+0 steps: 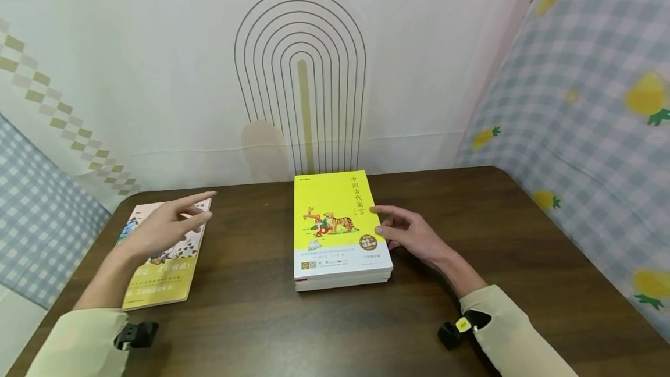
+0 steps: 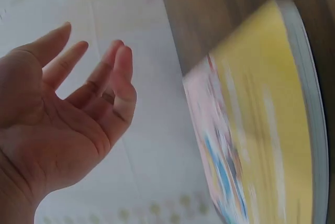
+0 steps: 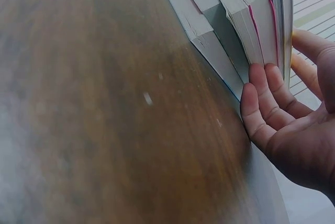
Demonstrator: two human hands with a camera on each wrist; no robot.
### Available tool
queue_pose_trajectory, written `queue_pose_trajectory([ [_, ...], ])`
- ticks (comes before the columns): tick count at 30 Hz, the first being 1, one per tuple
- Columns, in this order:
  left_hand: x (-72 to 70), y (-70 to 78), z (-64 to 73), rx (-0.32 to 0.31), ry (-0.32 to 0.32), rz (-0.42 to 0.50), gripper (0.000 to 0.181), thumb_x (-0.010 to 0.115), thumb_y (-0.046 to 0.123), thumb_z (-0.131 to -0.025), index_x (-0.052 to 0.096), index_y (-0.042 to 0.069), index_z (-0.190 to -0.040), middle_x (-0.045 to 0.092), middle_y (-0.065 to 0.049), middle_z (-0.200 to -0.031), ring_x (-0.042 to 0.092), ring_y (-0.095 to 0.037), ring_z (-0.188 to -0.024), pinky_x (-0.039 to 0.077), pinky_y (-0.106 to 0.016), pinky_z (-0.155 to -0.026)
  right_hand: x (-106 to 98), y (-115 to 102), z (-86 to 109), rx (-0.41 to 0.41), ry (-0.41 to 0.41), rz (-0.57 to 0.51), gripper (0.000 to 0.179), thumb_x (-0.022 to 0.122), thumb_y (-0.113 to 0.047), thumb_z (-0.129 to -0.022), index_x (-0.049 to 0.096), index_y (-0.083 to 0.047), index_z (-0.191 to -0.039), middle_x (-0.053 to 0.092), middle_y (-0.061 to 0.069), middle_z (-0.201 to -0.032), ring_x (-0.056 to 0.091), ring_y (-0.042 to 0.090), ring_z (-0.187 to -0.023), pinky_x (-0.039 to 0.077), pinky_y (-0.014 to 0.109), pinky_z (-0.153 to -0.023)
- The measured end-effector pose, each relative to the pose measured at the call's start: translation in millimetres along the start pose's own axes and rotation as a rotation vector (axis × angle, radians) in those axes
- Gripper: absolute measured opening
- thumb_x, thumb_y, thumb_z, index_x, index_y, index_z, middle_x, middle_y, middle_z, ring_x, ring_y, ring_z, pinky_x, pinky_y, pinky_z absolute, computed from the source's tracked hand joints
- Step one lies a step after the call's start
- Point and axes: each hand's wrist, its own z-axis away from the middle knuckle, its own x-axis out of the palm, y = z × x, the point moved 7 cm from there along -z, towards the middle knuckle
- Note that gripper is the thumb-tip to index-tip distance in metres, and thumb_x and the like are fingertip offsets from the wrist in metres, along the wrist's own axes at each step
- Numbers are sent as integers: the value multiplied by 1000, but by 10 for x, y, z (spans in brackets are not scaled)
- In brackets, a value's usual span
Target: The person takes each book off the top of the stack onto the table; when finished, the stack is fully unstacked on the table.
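Note:
A stack of books [image 3: 259,20] stands near the middle of the table, topped by a yellow book [image 1: 327,196] with a tiger and other animals on its cover. At the stack's right side is my right hand [image 1: 416,236], fingertips against the page edges and thumb by the top cover's edge. The right wrist view shows several books of different thickness there. On the left lies a book [image 1: 162,287] with a pink and yellow cover. My left hand [image 1: 164,228] hovers over it with loosely spread fingers and holds nothing, covering part of its picture.
The dark wooden table [image 1: 246,324] has rounded back corners. Behind it hangs a white cloth [image 1: 173,74] with an arch pattern, and on the right a checked cloth [image 1: 591,150] with pineapples. A black wrist camera [image 1: 137,335] sits on the left sleeve.

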Motion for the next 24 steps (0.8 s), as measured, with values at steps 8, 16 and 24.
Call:
queue_pose_trajectory([
  [8,501,482,-226,47,-114,175,58,57,35,-111,41,21,-164,69,-22,-131,69,-34,-108,58,-42,-81,-3,11,-9,0,7,7,54,72,-23,-102,56,-13,-153,65,19,-116,66,27,-102,64,34,-81],
  [16,855,601,-422,71,-151,281,56,59,32,-110,43,24,-163,66,-26,-124,68,-31,-100,59,-40,-75,6,28,9,15,5,4,55,72,-23,-102,55,-13,-153,65,19,-118,66,27,-102,64,34,-81],
  [24,1033,638,-504,52,-153,307,59,61,28,-109,41,22,-164,67,-25,-113,66,-29,-95,58,-37,-74,-6,17,-7,10,9,12,55,73,-24,-102,56,-14,-153,65,19,-118,65,27,-103,64,33,-81],
])
